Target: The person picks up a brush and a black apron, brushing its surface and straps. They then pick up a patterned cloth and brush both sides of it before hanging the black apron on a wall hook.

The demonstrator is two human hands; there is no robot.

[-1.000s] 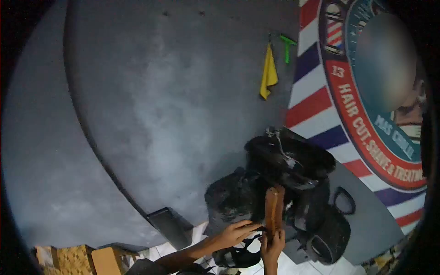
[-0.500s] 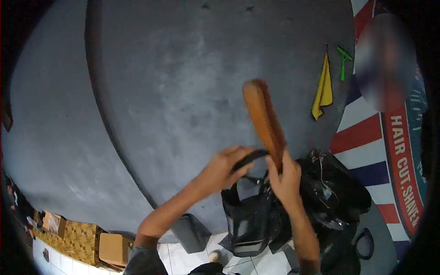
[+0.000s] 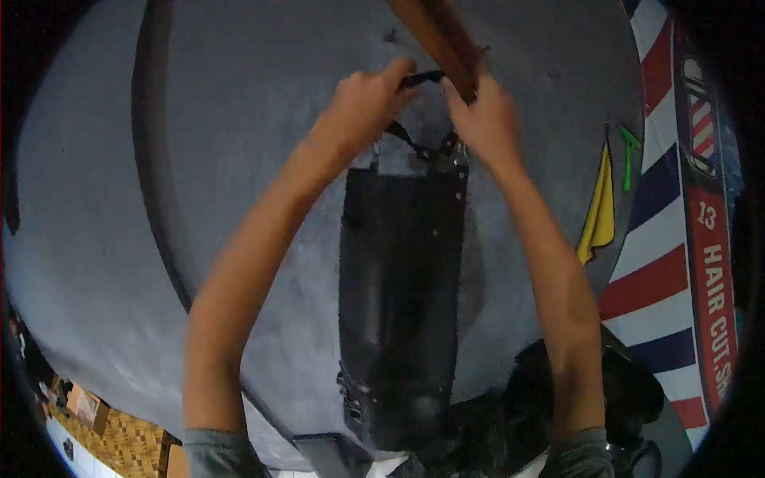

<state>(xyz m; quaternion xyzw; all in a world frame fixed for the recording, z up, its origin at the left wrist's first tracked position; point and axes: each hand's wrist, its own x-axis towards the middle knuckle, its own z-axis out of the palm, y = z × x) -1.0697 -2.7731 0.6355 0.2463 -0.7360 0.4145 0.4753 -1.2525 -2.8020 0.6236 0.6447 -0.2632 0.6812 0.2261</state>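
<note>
At nine o'clock, low near the edge of the view, a bit of woven matting (image 3: 131,446) and some boxes show below the grey wall (image 3: 239,119) that fills most of the scene. Moving toward the centre, the left arm rises from seven o'clock up to the left hand (image 3: 362,99) at about eleven o'clock. Its fingers are curled closed around a black strap (image 3: 420,78), pinching it just beside the other hand. From that strap a long black apron (image 3: 401,295) hangs straight down in front of the wall, its top buckles just under the two hands and its lower end reaching to about six o'clock.

At twelve o'clock the right hand (image 3: 480,119) is closed in a fist around the lower end of a wooden brush (image 3: 437,32), which slants up and left out of the top of the view; the strap meets this hand too. Below, around five o'clock, a dark heap of black gear (image 3: 629,390) sits partly behind the right forearm. At three o'clock a yellow cloth (image 3: 599,211) and a green tool (image 3: 629,155) hang on the wall, just beside a striped red, white and blue barber sign (image 3: 709,263).
</note>
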